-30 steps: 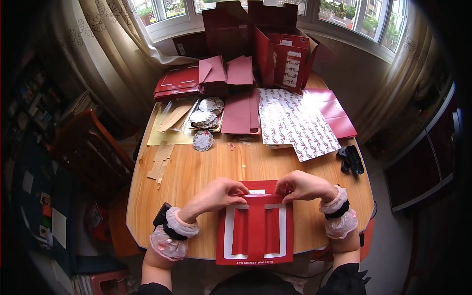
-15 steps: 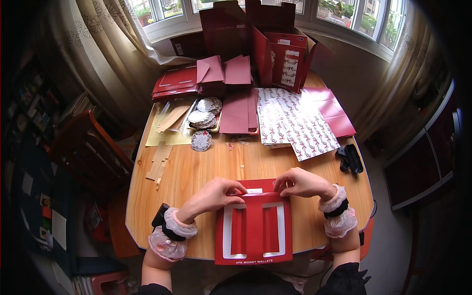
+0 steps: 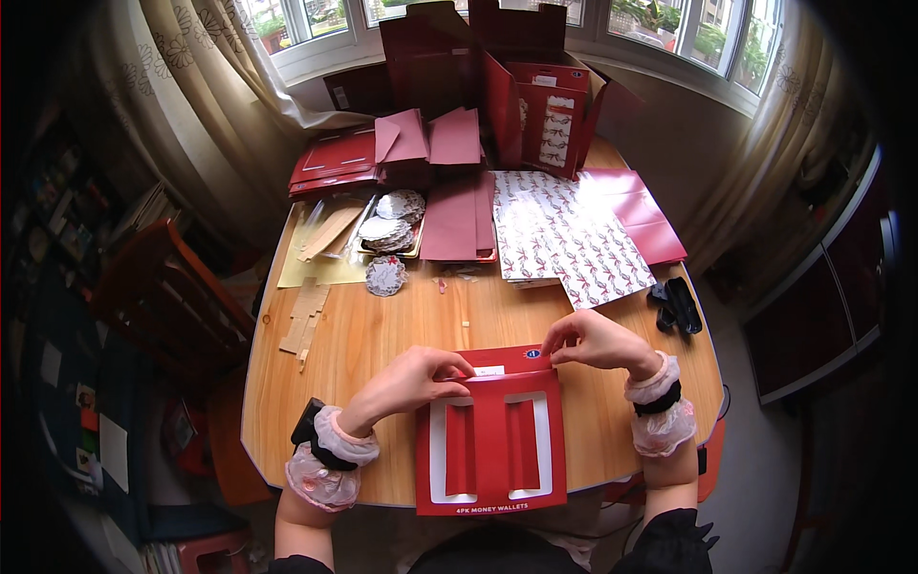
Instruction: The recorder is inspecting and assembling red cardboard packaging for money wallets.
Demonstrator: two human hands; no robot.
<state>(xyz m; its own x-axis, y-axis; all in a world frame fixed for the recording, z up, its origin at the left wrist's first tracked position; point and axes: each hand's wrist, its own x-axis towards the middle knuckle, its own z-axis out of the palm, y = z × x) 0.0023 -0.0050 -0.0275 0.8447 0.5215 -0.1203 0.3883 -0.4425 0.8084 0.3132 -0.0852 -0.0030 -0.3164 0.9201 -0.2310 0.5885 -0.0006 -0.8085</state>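
- The left hand (image 3: pixel 409 385) is curling half closed at the left end of a fold, thumb and fingers slightly parted; how firmly it is gripping, I cannot tell.
- The right hand (image 3: pixel 602 342) is bending its fingers toward the flap's upper right edge, thumb and forefinger nearly together; whether it is pinching the card, I cannot tell.
- Between and below them, the red card sleeve (image 3: pixel 492 430) is lying at the table's near edge, its two white-edged openings facing up.
- Beyond, to the left, a torn cardboard strip (image 3: pixel 303 323) is resting on the wooden table (image 3: pixel 382 330).
- To the right, a black strap-like item (image 3: pixel 678 306) is lying near patterned sheets (image 3: pixel 535 230).
- At the back, an open dark-red box (image 3: pixel 512 120) is standing by the window (image 3: pixel 335 50).
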